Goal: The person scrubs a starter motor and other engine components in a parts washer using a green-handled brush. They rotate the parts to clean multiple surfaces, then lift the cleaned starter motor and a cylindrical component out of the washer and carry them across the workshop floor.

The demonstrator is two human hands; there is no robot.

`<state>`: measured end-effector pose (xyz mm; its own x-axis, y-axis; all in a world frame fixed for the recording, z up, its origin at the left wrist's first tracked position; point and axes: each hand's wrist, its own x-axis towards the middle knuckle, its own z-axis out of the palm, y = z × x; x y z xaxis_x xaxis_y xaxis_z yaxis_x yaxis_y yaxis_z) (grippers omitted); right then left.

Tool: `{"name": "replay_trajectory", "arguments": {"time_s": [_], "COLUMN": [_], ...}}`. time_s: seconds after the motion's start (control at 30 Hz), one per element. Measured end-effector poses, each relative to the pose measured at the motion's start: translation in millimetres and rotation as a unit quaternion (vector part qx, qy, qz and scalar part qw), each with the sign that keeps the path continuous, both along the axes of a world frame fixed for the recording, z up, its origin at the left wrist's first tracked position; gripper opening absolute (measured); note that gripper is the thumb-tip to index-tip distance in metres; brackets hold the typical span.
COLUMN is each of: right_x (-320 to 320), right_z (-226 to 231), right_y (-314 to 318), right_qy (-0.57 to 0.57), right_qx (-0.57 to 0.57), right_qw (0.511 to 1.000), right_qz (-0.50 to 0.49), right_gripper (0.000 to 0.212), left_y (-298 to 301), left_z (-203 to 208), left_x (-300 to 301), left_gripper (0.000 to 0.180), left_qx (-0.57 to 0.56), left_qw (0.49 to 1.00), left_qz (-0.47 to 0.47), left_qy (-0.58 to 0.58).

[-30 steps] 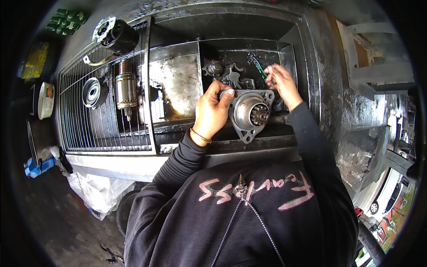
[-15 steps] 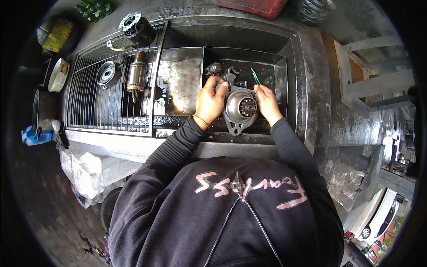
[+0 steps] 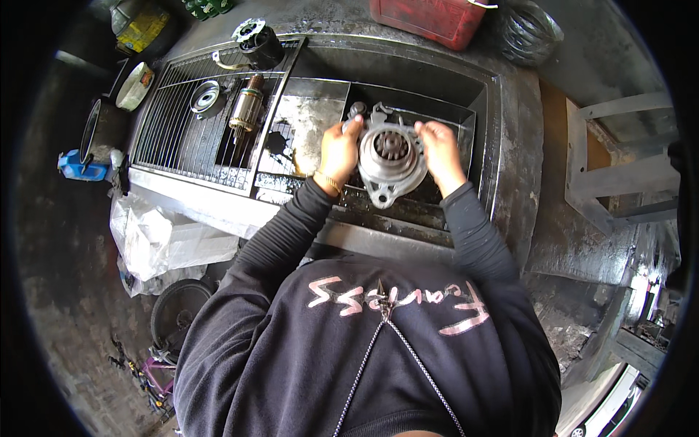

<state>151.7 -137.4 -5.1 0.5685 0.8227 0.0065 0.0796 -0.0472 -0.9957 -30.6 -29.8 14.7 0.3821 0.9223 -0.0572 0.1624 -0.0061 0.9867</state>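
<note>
Both my hands hold a grey metal starter motor housing (image 3: 380, 175) over the metal wash basin (image 3: 466, 120). Its toothed pinion gear (image 3: 393, 146) faces up, and the flange with a bolt hole points toward me. My left hand (image 3: 339, 153) grips the left edge, thumb on top. On the opposite edge, my right hand (image 3: 441, 154) is closed around the rim. Behind the housing, a small dark metal part (image 3: 357, 109) shows in the basin; the rest there is partly hidden.
On the wire rack (image 3: 175, 138) to the left lie a copper-wound armature (image 3: 247, 111) and a round metal cap (image 3: 206, 97). A black motor casing (image 3: 262, 49) stands at its far end. Beyond the basin sit a red plastic crate (image 3: 429, 20) and a wire coil (image 3: 530, 35).
The housing has tipped so its gear faces more upward. A green-handled tool seen by my right hand is out of sight now. The whole view has shifted and turned slightly.
</note>
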Motion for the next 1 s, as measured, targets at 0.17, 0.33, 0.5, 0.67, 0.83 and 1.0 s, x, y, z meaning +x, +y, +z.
{"name": "replay_trajectory", "arguments": {"time_s": [0.17, 0.33, 0.5, 0.67, 0.83, 1.0], "right_x": [21, 34, 47, 39, 25, 23], "right_z": [90, 198, 252, 175, 60, 50], "right_y": [2, 7, 3, 0, -10, -13], "right_qy": [0.110, 0.045, -0.003, 0.025, 0.170, 0.174], "right_qx": [0.215, 0.284, 0.303, 0.279, 0.195, 0.188], "right_qw": [0.968, 0.956, 0.952, 0.960, 0.965, 0.967], "right_qz": [0.070, 0.049, 0.046, -0.021, -0.031, -0.021], "right_gripper": [0.008, 0.008, 0.019, 0.023, 0.032, 0.038], "left_y": [14, 15, 24, 22, 8, 6], "left_z": [67, 166, 228, 146, 29, 11], "left_x": [21, 37, 35, 45, 34, 25], "left_gripper": [0.032, 0.026, 0.025, 0.035, 0.031, 0.032], "left_qx": [-0.097, -0.179, -0.149, -0.090, -0.062, -0.261], "left_qw": [0.988, 0.937, 0.905, 0.980, 0.996, 0.954], "left_qz": [-0.044, -0.126, -0.250, -0.100, -0.045, -0.061], "left_qy": [-0.113, -0.271, -0.310, -0.148, -0.052, -0.135]}}
